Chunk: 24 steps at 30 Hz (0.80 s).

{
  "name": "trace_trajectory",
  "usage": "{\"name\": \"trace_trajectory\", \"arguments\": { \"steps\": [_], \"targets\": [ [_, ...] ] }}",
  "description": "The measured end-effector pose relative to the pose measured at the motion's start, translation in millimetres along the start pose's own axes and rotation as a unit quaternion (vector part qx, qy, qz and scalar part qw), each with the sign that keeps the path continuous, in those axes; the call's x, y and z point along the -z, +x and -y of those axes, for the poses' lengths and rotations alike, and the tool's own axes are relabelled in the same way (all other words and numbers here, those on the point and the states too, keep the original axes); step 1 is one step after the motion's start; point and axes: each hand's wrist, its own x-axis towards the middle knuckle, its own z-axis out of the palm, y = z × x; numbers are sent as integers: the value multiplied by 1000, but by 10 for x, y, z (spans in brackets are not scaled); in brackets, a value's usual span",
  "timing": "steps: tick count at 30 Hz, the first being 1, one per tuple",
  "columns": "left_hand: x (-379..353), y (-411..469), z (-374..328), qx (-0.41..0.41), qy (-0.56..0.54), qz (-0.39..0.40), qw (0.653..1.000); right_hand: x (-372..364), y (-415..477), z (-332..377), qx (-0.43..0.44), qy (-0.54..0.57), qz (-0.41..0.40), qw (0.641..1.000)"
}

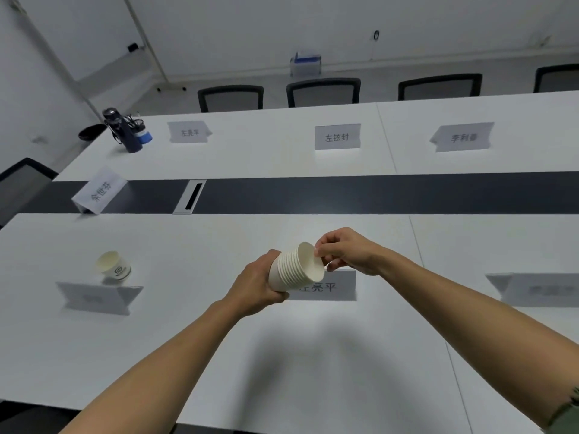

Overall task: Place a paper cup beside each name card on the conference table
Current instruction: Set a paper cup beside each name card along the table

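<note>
My left hand (255, 288) around the cup stack (293, 267), right hand (346, 252) pinching its top rim, above a name card (332, 288).

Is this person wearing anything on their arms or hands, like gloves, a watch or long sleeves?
No gloves: the left hand and right hand are bare, with no ring or watch that I can see. The left forearm and right forearm are uncovered too. Only at the picture's lower right edge does the end of an olive-green sleeve show on the right arm.
</note>
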Motion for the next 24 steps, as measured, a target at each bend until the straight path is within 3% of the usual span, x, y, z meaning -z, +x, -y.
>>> {"name": "trace_trajectory", "arguments": {
  "steps": [8, 13, 18, 24],
  "targets": [
    [9, 66, 89, 6, -21, -8, 1000, 181, -47, 91, -21, 63, -13, 998],
    [-21, 40, 244, 43, -44, -15, 998, 496, 130, 347, -27, 148, -123, 981],
    [-181, -87, 511, 102, -68, -5, 992, 654, 598, 208, -77, 91, -235, 965],
    [-409, -195, 717, 136, -81, 26, 987, 431, 1149, -470, -190, 35, -238, 952]
  ]
}}
